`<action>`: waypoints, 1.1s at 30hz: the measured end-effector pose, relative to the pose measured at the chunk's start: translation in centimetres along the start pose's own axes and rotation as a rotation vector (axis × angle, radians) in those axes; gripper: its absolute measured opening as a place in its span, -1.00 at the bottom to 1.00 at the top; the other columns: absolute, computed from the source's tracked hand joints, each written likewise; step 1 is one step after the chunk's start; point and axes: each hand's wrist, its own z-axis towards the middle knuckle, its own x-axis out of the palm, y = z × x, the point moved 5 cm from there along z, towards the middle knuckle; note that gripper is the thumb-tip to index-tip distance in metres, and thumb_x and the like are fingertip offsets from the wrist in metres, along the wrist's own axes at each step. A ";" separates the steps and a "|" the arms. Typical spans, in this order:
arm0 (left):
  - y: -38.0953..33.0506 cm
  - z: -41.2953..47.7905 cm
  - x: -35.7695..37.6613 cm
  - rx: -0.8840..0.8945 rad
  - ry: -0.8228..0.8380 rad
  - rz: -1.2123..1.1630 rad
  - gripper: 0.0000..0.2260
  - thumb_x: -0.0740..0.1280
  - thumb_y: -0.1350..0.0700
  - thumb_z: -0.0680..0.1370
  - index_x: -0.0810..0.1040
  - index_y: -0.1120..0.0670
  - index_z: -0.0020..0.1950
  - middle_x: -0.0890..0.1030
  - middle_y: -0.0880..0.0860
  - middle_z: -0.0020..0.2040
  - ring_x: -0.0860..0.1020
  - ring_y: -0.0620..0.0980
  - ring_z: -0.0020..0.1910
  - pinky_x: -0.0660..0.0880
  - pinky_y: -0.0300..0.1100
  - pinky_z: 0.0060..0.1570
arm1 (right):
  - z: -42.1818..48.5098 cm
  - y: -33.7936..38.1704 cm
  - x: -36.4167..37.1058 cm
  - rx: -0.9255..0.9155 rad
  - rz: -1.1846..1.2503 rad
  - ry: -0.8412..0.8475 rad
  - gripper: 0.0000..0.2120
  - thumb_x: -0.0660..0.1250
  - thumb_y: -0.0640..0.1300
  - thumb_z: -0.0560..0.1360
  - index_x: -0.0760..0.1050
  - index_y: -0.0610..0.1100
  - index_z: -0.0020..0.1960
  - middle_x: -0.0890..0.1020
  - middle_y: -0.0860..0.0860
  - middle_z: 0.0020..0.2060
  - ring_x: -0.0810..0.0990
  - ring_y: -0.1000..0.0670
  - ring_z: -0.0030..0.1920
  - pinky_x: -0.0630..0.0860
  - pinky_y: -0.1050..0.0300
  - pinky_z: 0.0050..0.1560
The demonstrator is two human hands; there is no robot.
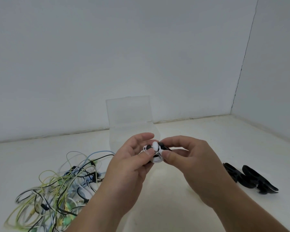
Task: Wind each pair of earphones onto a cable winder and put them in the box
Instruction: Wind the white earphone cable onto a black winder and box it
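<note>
White tabletop (166,195); left hand (132,163), right hand (191,158) pinch white earphones (156,145) coiled on black winder (165,147).

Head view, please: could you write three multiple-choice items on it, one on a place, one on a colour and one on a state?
1. Where do the spare winders lie?
A. On the table, right side
B. Inside the box
C. On a shelf
2. What colour is the cable on the held winder?
A. Red
B. White
C. Orange
3. The box lid is:
A. shut
B. missing
C. open
Answers: A, they rest on the bare surface at the right; B, white turns show; C, it stands upright.
</note>
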 end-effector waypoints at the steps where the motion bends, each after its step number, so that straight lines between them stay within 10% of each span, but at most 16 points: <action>1: -0.1 0.0 0.1 -0.004 -0.001 0.004 -0.63 0.41 0.23 0.36 0.58 0.21 0.17 0.66 0.18 -0.02 0.66 0.09 -0.01 0.61 -0.09 0.13 | 0.0 -0.1 0.0 0.002 -0.002 0.002 -0.86 0.46 -0.17 0.49 0.65 0.05 -0.03 0.75 0.04 -0.23 0.72 0.04 -0.12 0.59 0.05 0.06; 14: 0.9 0.1 -0.8 -0.079 -0.111 0.194 -0.85 0.30 0.25 0.60 0.61 0.18 0.12 0.69 0.20 0.05 0.68 0.05 -0.02 0.60 -0.07 0.06 | 0.5 -1.4 -0.1 0.017 -0.027 -0.024 -0.73 0.46 -0.35 0.43 0.66 0.01 -0.03 0.74 0.07 -0.23 0.71 0.10 -0.19 0.55 0.36 -0.28; 21: 0.2 0.1 -1.4 -0.066 0.015 0.407 -0.62 0.56 0.15 0.28 0.67 0.04 0.09 0.69 0.10 0.07 0.68 0.13 0.06 0.62 0.03 0.09 | 1.0 -2.5 -0.6 0.073 0.113 -0.057 -0.77 0.50 -0.35 0.41 0.67 -0.07 -0.03 0.75 0.02 -0.21 0.73 0.04 -0.11 0.58 0.23 -0.03; 33: -0.9 0.4 -2.4 -0.009 -0.189 0.688 -0.80 0.54 0.27 0.39 0.74 0.05 -0.03 0.74 0.11 -0.10 0.70 0.06 -0.12 0.55 0.18 0.20 | 1.3 -5.2 0.3 0.202 0.210 -0.107 -0.68 0.51 -0.33 0.39 0.64 -0.01 0.06 0.71 -0.02 -0.08 0.72 0.04 -0.09 0.62 -0.03 0.14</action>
